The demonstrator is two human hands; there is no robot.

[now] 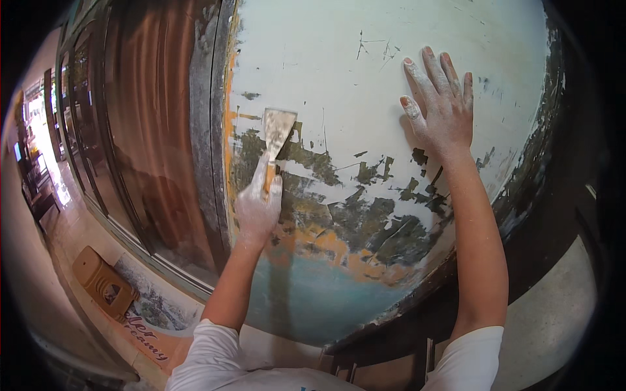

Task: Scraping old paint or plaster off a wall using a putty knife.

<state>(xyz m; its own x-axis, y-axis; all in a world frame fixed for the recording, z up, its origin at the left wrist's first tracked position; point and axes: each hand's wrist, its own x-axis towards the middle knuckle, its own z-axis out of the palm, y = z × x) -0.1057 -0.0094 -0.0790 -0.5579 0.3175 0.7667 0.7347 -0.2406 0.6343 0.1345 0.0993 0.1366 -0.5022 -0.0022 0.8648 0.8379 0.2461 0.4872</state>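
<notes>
- Head view: left hand (pixel 257 207) clamped round the handle of a scraper (pixel 274 146) — blade upward, before the patchy wall (pixel 300 58); edge contact unclear.
- Head view: right hand (pixel 447 120) spread, fingers apart — laid on the wall's pale upper part, right of the scraper.

Wall (pixel 365 124): off-white, then ragged dark green, orangey bits, teal down low
Scraper (pixel 277 132): orange handle, pale smudgy blade
Left hand (pixel 256 207): chalky white smears
Right hand (pixel 447 117): chalky too, lol
Curtain (pixel 150 124): rusty brown, kinda streaky
Stool (pixel 91 270): plain tan
</notes>
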